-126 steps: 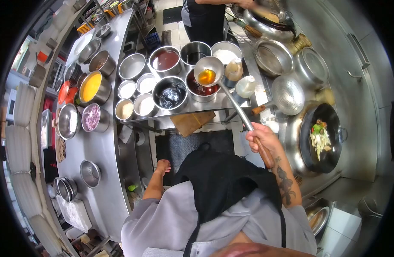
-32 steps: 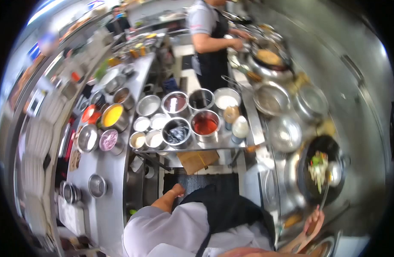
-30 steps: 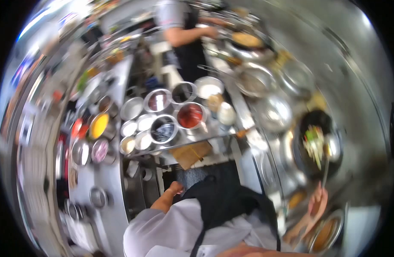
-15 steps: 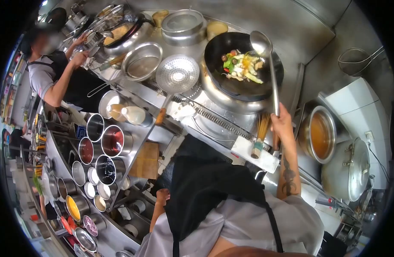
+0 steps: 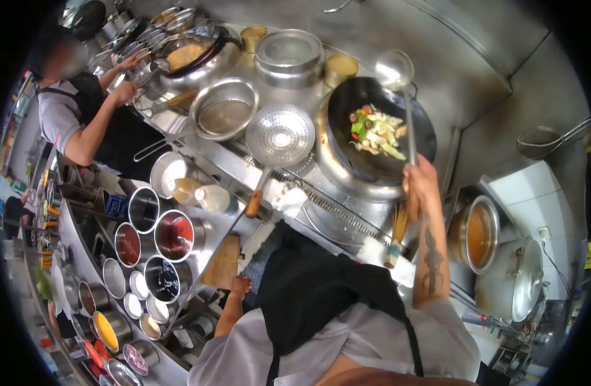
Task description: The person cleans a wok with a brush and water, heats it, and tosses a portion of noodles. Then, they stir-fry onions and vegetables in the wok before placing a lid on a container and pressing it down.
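Seasoning bowls (image 5: 160,248) crowd the steel shelf at the left edge of the station, a co-worker (image 5: 83,122) at the far left end busy over another pan. Nearer the cook, the left hand (image 5: 239,285) hangs low by the apron, just beside the shelf's near edge, fingers loosely curled and holding nothing that I can see. Moving right along the range, an empty steel bowl (image 5: 225,109) and a perforated skimmer (image 5: 279,136) sit side by side, touching nothing hot. Then the black wok (image 5: 379,138), set in its ring toward the back edge of the range, with cut vegetables (image 5: 376,132) heaped in its middle. The right hand (image 5: 419,183) is closed round the long handle of the ladle (image 5: 394,67), whose bowl is lifted over the wok's far rim, clear of the food. To work this well, I'd say the grip should stay back on the handle, away from the heat, and the ladle's bowl should come down behind the heap and push it toward the near wall rather than stabbing at the middle. The pot of orange liquid (image 5: 481,233) sits to the right, within reach.
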A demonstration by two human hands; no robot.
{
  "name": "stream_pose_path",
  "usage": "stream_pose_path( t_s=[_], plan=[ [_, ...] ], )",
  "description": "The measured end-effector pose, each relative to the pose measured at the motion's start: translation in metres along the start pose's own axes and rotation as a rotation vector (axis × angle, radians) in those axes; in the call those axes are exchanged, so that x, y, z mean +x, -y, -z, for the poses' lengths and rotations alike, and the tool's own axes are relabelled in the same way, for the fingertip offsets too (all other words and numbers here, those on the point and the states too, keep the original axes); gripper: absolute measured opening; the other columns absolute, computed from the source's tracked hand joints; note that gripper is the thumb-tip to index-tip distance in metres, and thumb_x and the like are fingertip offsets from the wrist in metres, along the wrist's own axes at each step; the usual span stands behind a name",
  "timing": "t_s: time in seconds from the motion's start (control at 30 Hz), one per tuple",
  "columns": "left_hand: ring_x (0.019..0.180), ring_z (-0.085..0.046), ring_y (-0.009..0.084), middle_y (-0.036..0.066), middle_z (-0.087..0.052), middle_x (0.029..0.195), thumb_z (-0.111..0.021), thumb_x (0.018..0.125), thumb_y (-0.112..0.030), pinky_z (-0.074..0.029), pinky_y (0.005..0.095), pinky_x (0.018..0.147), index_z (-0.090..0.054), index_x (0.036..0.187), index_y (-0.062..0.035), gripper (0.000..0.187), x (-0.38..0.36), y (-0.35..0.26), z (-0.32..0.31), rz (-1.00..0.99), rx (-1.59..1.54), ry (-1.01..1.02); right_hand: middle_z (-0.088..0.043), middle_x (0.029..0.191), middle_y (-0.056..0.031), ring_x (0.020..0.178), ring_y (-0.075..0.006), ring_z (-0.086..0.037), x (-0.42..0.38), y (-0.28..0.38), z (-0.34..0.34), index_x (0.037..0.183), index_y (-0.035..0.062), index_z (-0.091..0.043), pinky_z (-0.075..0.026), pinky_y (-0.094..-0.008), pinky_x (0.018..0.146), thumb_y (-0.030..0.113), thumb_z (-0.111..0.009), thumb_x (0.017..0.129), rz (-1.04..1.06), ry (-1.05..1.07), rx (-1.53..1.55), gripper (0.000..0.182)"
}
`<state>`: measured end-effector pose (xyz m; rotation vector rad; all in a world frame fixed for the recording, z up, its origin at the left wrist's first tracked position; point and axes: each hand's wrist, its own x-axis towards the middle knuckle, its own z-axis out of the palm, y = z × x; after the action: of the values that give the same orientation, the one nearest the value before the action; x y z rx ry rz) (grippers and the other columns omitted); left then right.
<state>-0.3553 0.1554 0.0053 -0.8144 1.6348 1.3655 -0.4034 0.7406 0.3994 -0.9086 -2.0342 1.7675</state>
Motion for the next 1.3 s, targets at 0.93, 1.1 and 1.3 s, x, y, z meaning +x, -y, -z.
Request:
stream_pose_path(
  t_s=[0.93,1.1,1.3],
  plan=[
    [0.052,-0.052,0.0130,0.005,-0.060,0.070,-0.054,0.085,-0.006,-0.037,0.0255,0.041,-0.058,0.086,-0.0084,0.005,0.013,0.062,0.074,-0.191,0.117,-0.106,-0.050,0.071,-0.0048,0.057,-0.0127,-0.053,0.318,0.078,-0.246,0.088,-0.0042,-0.049,-0.039,-0.0270,0.049,0.004,-0.048,0.084,-0.517,0.762,1.075,0.009],
    [0.054,-0.054,0.0161,0.008,-0.059,0.062,-0.052,0.084,-0.010,-0.042,0.0303,0.047,-0.060,0.073,-0.0023,0.016,0.036,0.008,0.053,-0.618,0.459,0.000,-0.048,0.079,-0.0049,0.060,-0.0114,-0.054,0.259,0.082,-0.162,0.117,-0.0140,-0.034,-0.040,-0.0276,0.050,0.006,-0.048,0.087,-0.497,0.799,1.178,0.038],
    [0.067,-0.061,0.0414,0.024,-0.060,0.067,-0.053,0.081,-0.021,-0.047,0.0484,0.062,-0.060,0.067,0.0038,0.029,0.068,-0.064,-0.006,-0.766,0.871,-0.049,-0.047,0.084,-0.0050,0.059,-0.0109,-0.052,0.144,0.075,-0.055,0.130,-0.0124,-0.028,-0.041,-0.0294,0.050,0.009,-0.045,0.091,-0.435,0.726,1.226,0.047]
  ],
)
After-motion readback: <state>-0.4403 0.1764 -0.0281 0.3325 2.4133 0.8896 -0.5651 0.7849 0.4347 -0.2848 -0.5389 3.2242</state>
